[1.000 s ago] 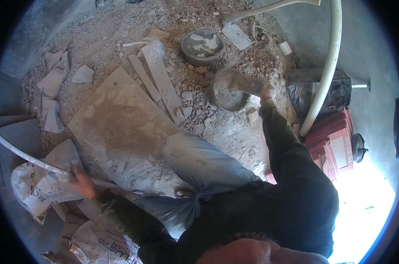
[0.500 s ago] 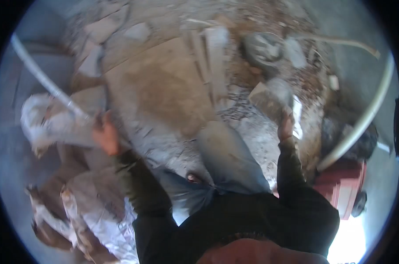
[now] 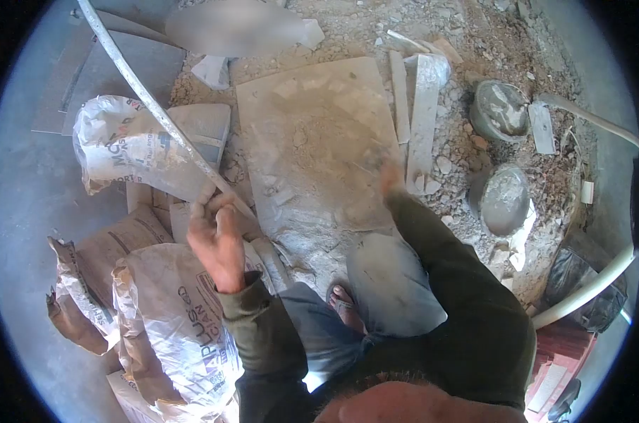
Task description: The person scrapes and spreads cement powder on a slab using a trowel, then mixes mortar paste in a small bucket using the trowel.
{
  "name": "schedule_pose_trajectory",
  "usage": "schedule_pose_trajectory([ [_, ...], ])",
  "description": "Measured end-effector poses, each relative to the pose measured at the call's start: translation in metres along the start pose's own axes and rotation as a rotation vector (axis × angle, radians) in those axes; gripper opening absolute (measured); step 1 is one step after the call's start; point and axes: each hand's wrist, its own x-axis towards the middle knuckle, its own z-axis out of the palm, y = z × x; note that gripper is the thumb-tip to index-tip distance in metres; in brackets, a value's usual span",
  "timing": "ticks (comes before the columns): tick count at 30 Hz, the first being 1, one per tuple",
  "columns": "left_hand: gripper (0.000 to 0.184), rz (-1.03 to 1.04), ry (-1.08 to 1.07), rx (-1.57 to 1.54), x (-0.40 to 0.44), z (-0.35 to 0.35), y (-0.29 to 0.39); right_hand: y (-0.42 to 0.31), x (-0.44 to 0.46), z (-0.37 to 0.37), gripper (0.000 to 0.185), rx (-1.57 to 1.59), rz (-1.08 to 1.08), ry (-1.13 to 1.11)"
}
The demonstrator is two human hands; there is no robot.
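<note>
My left hand (image 3: 219,243) is raised beside a long whitish pole (image 3: 147,99), its fingers partly curled and apart, with nothing visible in them. The pole passes right behind the fingertips; I cannot tell whether they touch it. My right hand (image 3: 391,180) is smeared by motion over the right side of a large flat board (image 3: 319,127), so its fingers and anything in them are unclear. The board lies on the ground, covered in grey-brown dust. To the right stand a dark round tub with grey residue (image 3: 499,113) and a second tub of grey material (image 3: 503,204).
Printed sacks (image 3: 132,144) lie at left, with an opened paper sack (image 3: 185,303) nearer me. Narrow planks (image 3: 422,120) lie beside the board amid rubble (image 3: 453,63). A pale pipe (image 3: 591,289) curves at right above a red object (image 3: 563,359).
My right hand has moved left from the tub, where it held a flat greyish object, to over the board. The view has shifted; my left hand remains near the pole.
</note>
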Motion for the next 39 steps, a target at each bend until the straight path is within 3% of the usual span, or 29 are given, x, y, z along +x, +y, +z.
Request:
schedule_pose_trajectory([
  [2,0.038,0.034,0.019,0.031,-0.008,-0.005,0.015,0.063,0.065,0.046,0.050,-0.469,-0.002,0.267],
  [4,0.039,0.028,0.018,-0.011,-0.013,-0.007,0.004,0.062,0.075,0.081,0.051,-0.438,0.002,0.311],
  [6,0.041,-0.028,-0.014,-0.011,-0.016,-0.007,0.009,-0.014,0.029,0.101,0.047,0.083,0.028,0.118],
  [9,0.040,-0.026,0.007,-0.008,-0.015,-0.007,0.006,-0.014,0.034,0.074,0.059,0.022,0.151,-0.033],
  [12,0.039,-0.034,-0.014,-0.029,-0.009,-0.004,0.002,0.016,0.060,0.044,0.052,0.115,0.204,-0.072],
  [15,0.036,0.015,-0.050,0.003,0.000,0.009,-0.003,-0.048,0.019,0.034,0.042,0.366,0.168,-0.182],
  [16,0.036,0.038,-0.049,-0.017,0.001,0.012,-0.002,-0.063,0.010,0.029,0.039,0.266,0.124,-0.187],
  [18,0.036,0.071,-0.096,-0.077,0.007,0.024,-0.005,-0.087,-0.014,-0.002,0.033,0.057,0.045,-0.141],
  [24,0.037,0.099,-0.246,-0.021,0.033,0.051,-0.026,-0.180,-0.082,-0.114,0.033,0.379,0.086,-0.062],
  [27,0.037,0.100,-0.284,0.013,0.038,0.064,-0.022,-0.207,-0.106,-0.207,0.033,0.174,0.036,0.099],
  [29,0.037,0.120,-0.286,0.043,0.048,0.069,-0.029,-0.242,-0.130,-0.259,0.032,0.277,0.149,0.206],
  [31,0.036,0.114,-0.266,0.049,0.055,0.078,-0.044,-0.278,-0.155,-0.293,0.035,0.094,-0.063,0.149],
  [35,0.036,0.106,-0.246,0.177,0.047,0.091,-0.015,-0.291,-0.169,-0.386,0.029,-0.081,-0.043,0.350],
  [39,0.036,0.119,-0.256,0.195,0.047,0.093,-0.018,-0.284,-0.164,-0.414,0.031,-0.191,-0.013,0.317],
])
